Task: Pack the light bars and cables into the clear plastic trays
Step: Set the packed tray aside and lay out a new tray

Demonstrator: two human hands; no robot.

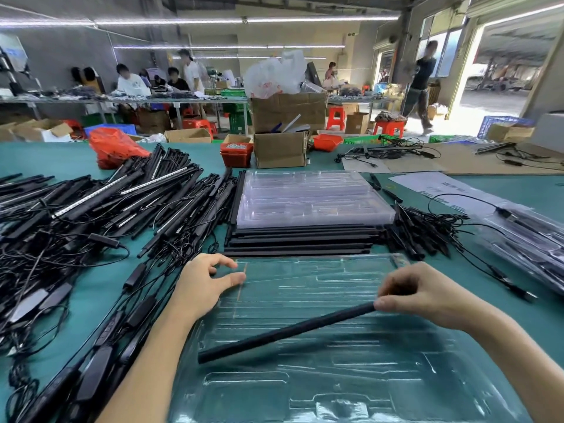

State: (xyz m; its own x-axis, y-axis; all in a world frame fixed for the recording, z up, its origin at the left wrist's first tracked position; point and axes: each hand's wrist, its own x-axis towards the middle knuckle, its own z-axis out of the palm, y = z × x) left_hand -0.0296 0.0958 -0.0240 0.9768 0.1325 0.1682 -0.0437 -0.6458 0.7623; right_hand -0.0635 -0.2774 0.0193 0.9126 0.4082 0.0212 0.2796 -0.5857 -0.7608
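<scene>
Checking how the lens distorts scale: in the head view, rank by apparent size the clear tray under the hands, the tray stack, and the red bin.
1. clear tray, nearness inflates it
2. tray stack
3. red bin

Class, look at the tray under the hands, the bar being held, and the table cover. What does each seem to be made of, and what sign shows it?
Tray: thin clear plastic, glossy; the green shows through and its ridges catch glare.
Bar: black, matte, probably plastic or coated metal; no shine to tell which.
Table cover: green, dull, likely rubber or felt mat.
</scene>
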